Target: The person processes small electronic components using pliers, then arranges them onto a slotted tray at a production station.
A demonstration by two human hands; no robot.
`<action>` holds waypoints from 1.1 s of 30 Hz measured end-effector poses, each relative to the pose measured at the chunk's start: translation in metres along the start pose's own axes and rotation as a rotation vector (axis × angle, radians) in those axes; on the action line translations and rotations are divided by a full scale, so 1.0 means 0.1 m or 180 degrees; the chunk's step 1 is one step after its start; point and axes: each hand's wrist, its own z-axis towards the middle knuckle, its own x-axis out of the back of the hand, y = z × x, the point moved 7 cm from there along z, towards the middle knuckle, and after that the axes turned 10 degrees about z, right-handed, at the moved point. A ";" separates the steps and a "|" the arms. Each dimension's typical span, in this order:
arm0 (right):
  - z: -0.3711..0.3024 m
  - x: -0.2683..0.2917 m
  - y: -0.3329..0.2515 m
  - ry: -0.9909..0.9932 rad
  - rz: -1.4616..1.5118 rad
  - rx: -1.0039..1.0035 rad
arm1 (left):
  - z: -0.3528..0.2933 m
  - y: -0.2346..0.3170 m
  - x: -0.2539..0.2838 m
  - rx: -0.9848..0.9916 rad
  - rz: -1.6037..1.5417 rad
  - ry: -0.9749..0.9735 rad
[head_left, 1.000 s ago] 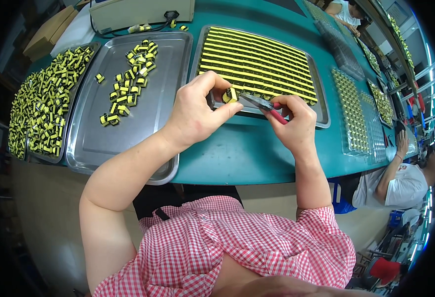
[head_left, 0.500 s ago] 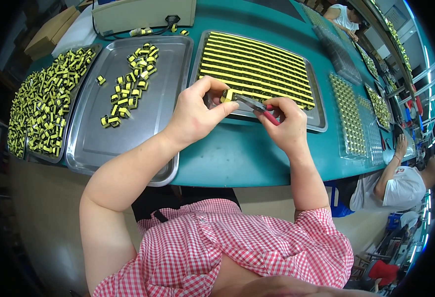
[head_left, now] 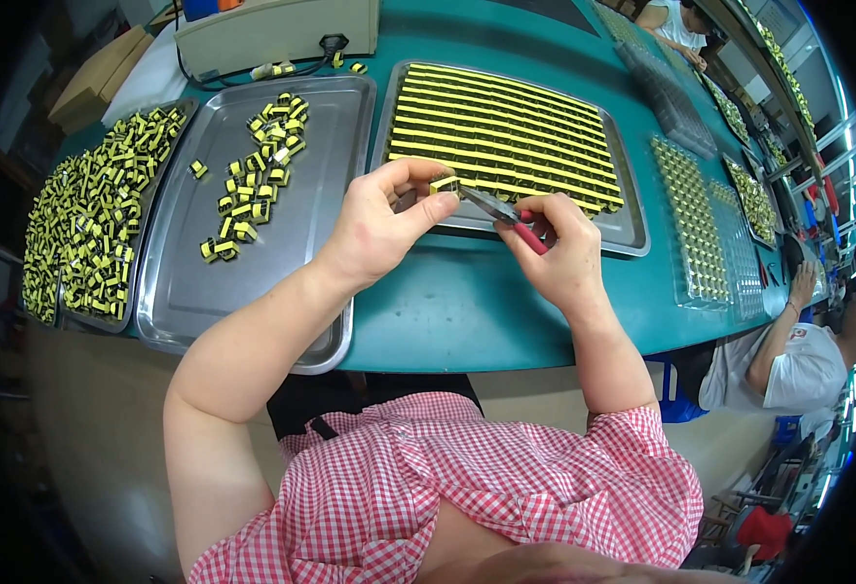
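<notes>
Between the thumb and fingers of my left hand is a small yellow-and-black transformer, held up over the near edge of a metal tray. My right hand is closed round the red handles of small pliers. Their metal jaws point left and reach the transformer's side; whether they grip any part of it is too small to tell. Behind my hands, that tray carries straight rows of like transformers. Loose transformers lie scattered in the metal tray to the left.
Heaped transformers fill trays at the far left. A beige box-shaped device with a black plug and cable stands at the back. Clear plastic trays line the right of the green table. Co-workers sit farther right.
The transformer in my left hand has tilted a little, and the pliers have turned slightly, their handles shifting left. Both hands keep their hold; the whole view has shifted slightly.
</notes>
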 end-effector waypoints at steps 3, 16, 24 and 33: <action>-0.01 0.01 0.01 -0.0009 0.0035 -0.0108 | 0.00 -0.02 0.00 -0.0030 0.0059 -0.0021; -0.02 0.00 0.01 -0.0012 -0.0152 0.0018 | 0.00 -0.01 0.00 -0.0089 -0.0053 0.0024; -0.03 -0.03 0.01 -0.0202 -0.0160 -0.0190 | 0.00 -0.04 0.01 -0.0054 -0.0034 0.0008; -0.03 -0.03 0.00 -0.0146 -0.0113 -0.0246 | 0.01 -0.06 0.01 -0.0058 -0.0014 -0.0028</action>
